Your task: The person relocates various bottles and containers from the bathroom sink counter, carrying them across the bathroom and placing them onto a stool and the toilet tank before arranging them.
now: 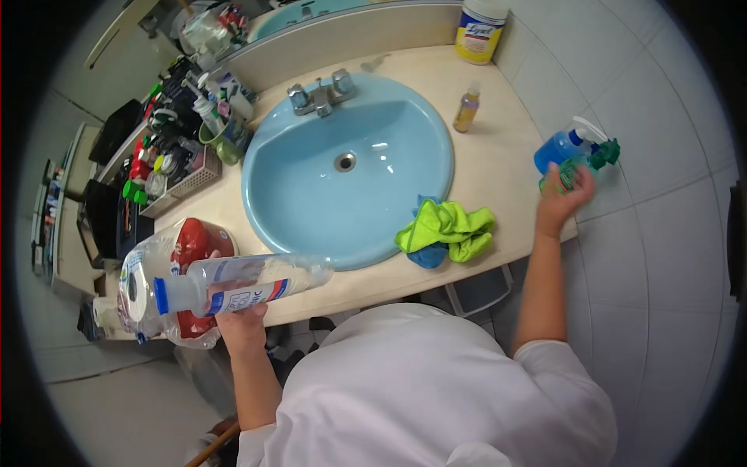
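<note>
My left hand [243, 325] is wrapped round a clear plastic bottle [253, 280] with a blue cap and a blue, red and white label. It lies tilted nearly flat over the counter's front left edge, its cap end to the left. At the far right, my right hand [566, 204] closes round a spray bottle with a green trigger head [605, 153]; its body is mostly hidden by my fingers. Just behind that stands a blue spray bottle [555, 150] with a white trigger. Between my hands, a green cloth [451, 229] and a blue cloth [428, 255] lie bunched by the basin.
A light blue sink basin [288, 194] with a metal faucet [321, 98] fills the counter's middle. A small amber bottle [466, 110] and a Lysol tub [480, 33] stand on the right. Toiletries crowd a basket [191, 183] at left, behind plastic-wrapped paper rolls [140, 284].
</note>
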The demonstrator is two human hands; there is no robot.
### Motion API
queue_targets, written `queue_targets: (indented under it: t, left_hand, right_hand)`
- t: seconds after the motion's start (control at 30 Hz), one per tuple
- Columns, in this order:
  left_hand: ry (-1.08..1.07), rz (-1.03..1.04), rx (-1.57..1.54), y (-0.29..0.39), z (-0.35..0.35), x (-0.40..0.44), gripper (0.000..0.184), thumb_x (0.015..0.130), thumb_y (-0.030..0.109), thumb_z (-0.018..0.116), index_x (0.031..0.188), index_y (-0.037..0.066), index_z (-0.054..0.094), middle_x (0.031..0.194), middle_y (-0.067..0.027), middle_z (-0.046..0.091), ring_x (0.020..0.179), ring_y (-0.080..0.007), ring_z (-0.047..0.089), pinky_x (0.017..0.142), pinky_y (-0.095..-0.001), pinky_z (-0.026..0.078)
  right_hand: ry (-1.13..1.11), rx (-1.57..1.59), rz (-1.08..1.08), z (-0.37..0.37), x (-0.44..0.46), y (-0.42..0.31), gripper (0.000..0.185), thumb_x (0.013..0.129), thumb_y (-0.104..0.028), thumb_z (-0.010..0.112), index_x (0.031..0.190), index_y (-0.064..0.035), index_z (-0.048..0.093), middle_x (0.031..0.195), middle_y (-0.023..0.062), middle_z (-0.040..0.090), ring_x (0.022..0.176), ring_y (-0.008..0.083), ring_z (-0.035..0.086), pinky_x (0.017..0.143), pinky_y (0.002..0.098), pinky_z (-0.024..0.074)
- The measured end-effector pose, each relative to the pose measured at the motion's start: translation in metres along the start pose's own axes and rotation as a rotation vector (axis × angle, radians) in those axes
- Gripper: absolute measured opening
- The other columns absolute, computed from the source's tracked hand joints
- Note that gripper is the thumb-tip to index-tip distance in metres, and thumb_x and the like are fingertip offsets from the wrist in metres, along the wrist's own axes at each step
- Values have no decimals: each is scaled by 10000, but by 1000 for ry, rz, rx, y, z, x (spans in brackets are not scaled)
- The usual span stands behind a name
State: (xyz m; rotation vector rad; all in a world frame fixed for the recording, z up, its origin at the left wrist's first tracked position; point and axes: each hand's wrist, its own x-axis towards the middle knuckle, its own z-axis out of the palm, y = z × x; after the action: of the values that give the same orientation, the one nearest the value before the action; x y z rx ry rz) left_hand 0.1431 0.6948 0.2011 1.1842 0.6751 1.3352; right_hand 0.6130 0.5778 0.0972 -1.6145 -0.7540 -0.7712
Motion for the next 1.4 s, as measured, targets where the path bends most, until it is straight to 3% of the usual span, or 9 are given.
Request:
queue_targets:
  t: [0.1, 0.27, 0.53, 0.6, 0.77, 0.83, 1.17, 1.27, 1.4]
  left_hand:
    - [1, -18, 116, 2, -2, -3, 860, 552, 62, 800, 1269, 50, 326, 1102, -51, 476, 1015, -181, 483, 865, -309, 420]
    - [20, 18, 199, 3, -23, -19, 784, 562, 96, 805, 1214, 43, 373, 1120, -71, 466, 1047, -207, 471, 891, -349, 413]
    - [-136, -50, 242, 12, -18, -12, 834, 493, 253, 849, 1162, 25, 407, 1136, -87, 439, 1035, -192, 463, 852, -315, 426]
    - [-427, -15, 387, 10, -12, 6, 899, 485, 260, 844, 1208, 6, 373, 1204, -107, 402, 1103, -214, 420, 914, -341, 365]
    - [-743, -23, 196, -6, 52, 30, 887, 480, 253, 831, 1227, 29, 408, 1320, -145, 287, 1229, -254, 288, 1002, -379, 242]
    - [-877, -337, 14, -5, 67, 28, 807, 501, 257, 824, 1200, 72, 466, 1323, -148, 268, 1224, -274, 282, 1001, -384, 245]
    - [-936, 56, 114, -18, 73, 27, 726, 517, 218, 818, 1162, 100, 507, 1269, -101, 223, 1151, -283, 326, 960, -408, 325]
    - [-808, 30, 62, -17, 61, 23, 748, 491, 230, 828, 1155, 100, 509, 1265, -104, 223, 1135, -290, 340, 959, -412, 324]
    - [-664, 132, 153, -17, 22, 24, 891, 420, 205, 856, 1193, 85, 431, 1240, -111, 294, 1126, -282, 403, 974, -383, 315]
  right_hand:
    - [-506, 75, -114, 69, 12, -57, 619, 700, -132, 682, 1208, -31, 342, 1163, 157, 416, 1029, 298, 435, 865, 372, 390]
    - [-726, 152, 394, 160, -7, -26, 705, 692, -211, 685, 1248, -45, 286, 1158, 184, 466, 1064, 293, 479, 882, 364, 397]
    - [-683, 553, 461, 97, 4, -74, 489, 750, -102, 640, 1170, -26, 401, 1055, 105, 532, 936, 204, 543, 816, 314, 437]
    - [-936, 633, 495, 66, 8, -133, 492, 740, -44, 639, 1177, -51, 413, 1068, 73, 517, 963, 177, 521, 837, 307, 420]
    - [-1184, 841, 65, 32, -6, -235, 574, 687, -21, 680, 1200, -62, 427, 1115, 51, 497, 1007, 169, 483, 868, 300, 385]
    - [-1336, 1046, 200, 30, -8, -252, 602, 692, -76, 686, 1228, -60, 412, 1141, 63, 480, 1034, 170, 465, 887, 297, 365]
    - [-1464, 971, 680, 23, -42, -222, 631, 809, -344, 570, 1291, -20, 323, 1294, 138, 382, 1215, 252, 338, 999, 370, 241]
    - [-1309, 880, 77, 0, 2, -194, 631, 814, -358, 553, 1294, -20, 321, 1294, 140, 383, 1222, 255, 329, 998, 364, 240]
    - [9, 113, 138, -31, 62, -83, 510, 800, -217, 614, 1201, 2, 388, 1193, 122, 426, 1035, 202, 455, 822, 308, 428]
